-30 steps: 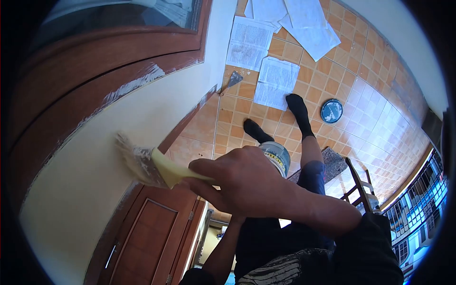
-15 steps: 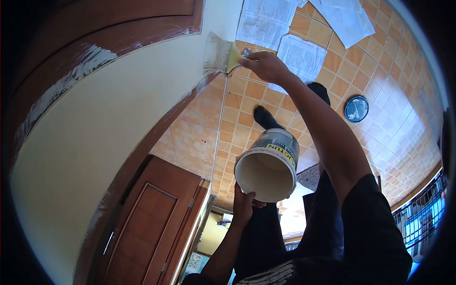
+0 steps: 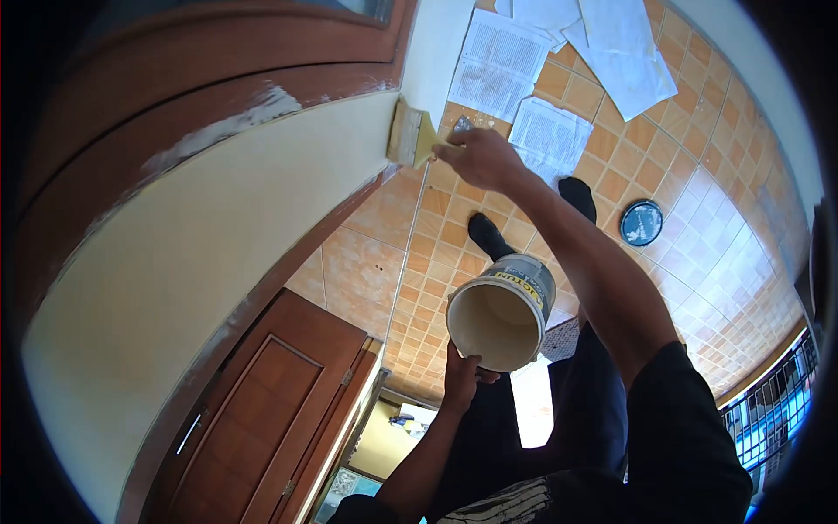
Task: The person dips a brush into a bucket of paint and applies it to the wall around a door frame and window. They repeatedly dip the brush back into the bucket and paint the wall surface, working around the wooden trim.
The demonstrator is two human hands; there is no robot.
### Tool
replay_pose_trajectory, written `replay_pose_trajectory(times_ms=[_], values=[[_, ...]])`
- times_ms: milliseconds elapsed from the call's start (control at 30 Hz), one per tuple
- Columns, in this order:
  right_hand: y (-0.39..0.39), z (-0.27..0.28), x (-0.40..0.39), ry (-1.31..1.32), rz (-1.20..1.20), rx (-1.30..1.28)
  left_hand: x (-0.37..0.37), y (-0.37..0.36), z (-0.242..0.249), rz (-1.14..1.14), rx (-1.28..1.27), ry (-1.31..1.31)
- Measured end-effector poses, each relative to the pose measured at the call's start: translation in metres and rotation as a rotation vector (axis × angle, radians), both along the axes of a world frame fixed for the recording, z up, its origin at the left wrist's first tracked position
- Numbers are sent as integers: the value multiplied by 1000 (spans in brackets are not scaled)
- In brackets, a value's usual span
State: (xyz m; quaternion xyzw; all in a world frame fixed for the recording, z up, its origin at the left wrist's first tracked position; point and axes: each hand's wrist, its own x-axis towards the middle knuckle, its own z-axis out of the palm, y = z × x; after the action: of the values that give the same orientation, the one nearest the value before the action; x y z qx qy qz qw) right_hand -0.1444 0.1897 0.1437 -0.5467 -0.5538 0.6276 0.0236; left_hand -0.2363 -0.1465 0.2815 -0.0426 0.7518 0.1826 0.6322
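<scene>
A single head-worn camera looks steeply down from well above the floor, its fisheye lens bending the cream wall (image 3: pixel 218 227) on the left and the tiled floor (image 3: pixel 698 227) on the right. The right hand (image 3: pixel 478 159) reaches far out from the lens; the left hand (image 3: pixel 461 377) and paint bucket (image 3: pixel 502 310) sit closer, near frame centre.

A cream wall (image 3: pixel 201 253) runs under a brown wood frame (image 3: pixel 175 79). Orange floor tiles (image 3: pixel 436 236) lie below, with newspaper sheets (image 3: pixel 502 65) spread out. A brown door (image 3: pixel 253 419) stands lower down. Sunlight falls on the tiles.
</scene>
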Motion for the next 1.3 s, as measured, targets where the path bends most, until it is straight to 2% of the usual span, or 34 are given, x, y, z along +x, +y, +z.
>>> replay_pose_trajectory(times_ms=[167,400,533,733,833,900,1067,1233,1300], values=[[-12,175,14,214,-41,93,-4,-8,45,-40,0,-38],[-17,450,8,265,5,140,-33,9,169,-182,120,38],[-13,579,3,327,84,176,-63,10,224,-132,227,57],[-9,755,11,456,154,96,-95,-4,254,16,396,128],[-8,830,14,606,81,29,-103,-4,266,55,402,126],[-10,871,12,687,26,-13,-105,-4,277,64,418,136],[-17,934,13,747,10,135,-106,6,287,72,459,160],[-27,957,15,811,-46,333,-108,7,273,109,478,153],[-29,971,19,828,-66,408,-106,8,285,114,475,152]])
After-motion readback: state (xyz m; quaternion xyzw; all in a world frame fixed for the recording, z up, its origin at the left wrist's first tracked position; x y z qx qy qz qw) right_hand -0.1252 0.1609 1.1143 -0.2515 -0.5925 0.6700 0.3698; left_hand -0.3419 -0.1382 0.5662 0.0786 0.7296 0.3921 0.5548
